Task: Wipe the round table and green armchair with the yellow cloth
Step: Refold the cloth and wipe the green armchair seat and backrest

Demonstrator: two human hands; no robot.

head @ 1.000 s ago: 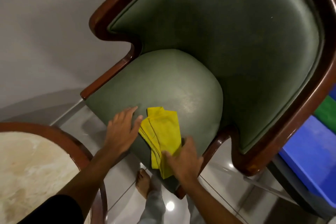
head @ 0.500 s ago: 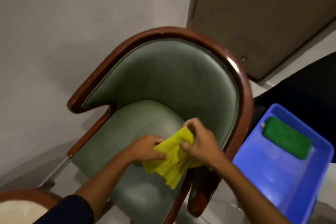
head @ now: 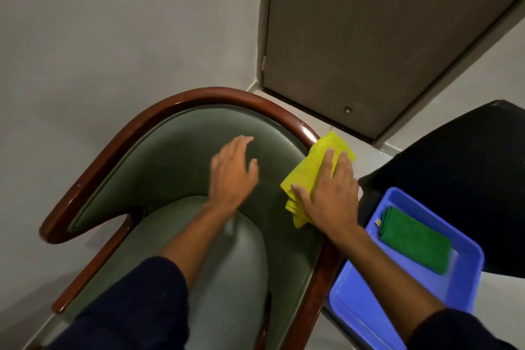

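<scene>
Cloth (head: 312, 167) beneath right hand's (head: 326, 193) fingers (head: 326, 162)

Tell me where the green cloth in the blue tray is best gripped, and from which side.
Judging from its pose, take the green cloth from above, pinching the raised folded edge by its small tag. It lies flat and folded in the blue tray, whose walls block a side approach. The right hand, pressing the yellow cloth, is nearest.

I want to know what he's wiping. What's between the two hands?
In the head view, only bare green chair back lies between the left hand and the right hand, which presses the yellow cloth.
</scene>
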